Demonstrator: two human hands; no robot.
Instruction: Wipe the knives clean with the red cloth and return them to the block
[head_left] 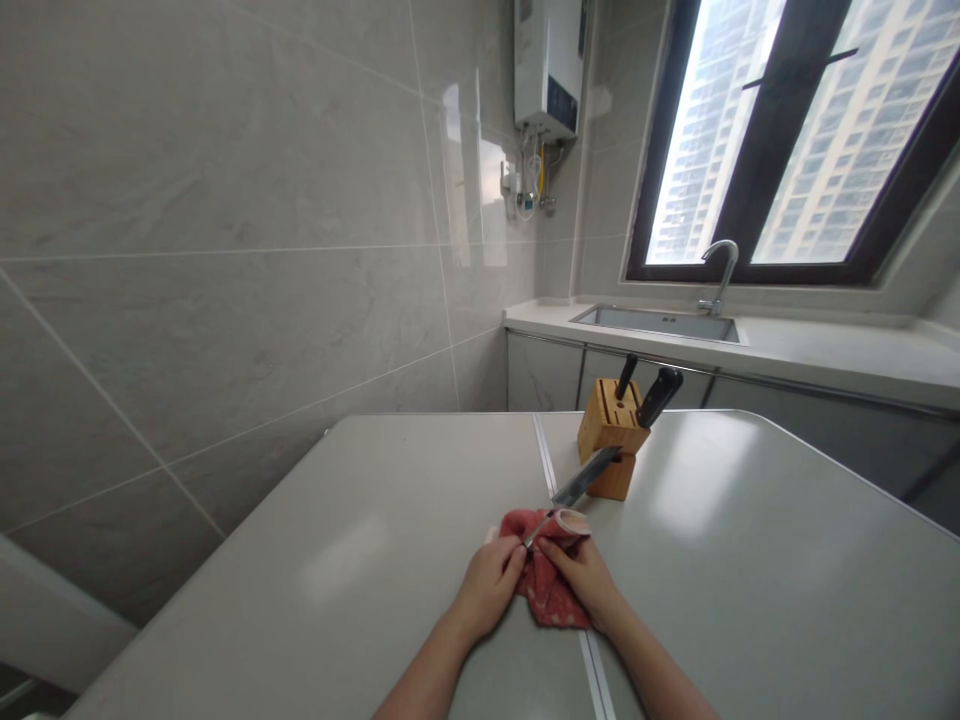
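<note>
A kitchen knife (585,480) points up and to the right, its wide dark-grey blade bare toward the far end. My left hand (491,580) is closed around the near end of the knife, and the handle is mostly hidden by the fingers and cloth. A red cloth (553,598) with a pale underside is bunched about the near part of the knife. The fingers of my right hand (585,575) pinch this cloth against the knife. Beyond the hands stands a wooden knife block (606,440); the blade's far end overlaps its front in view, and I cannot tell whether they touch.
Two black-handled tools, one with a thick handle (660,396), stick up from the block. A seam crosses the pale table (390,560). Behind it are a counter (825,345) with a sink (652,320) and faucet (724,275). A tiled wall (262,300) runs along the left.
</note>
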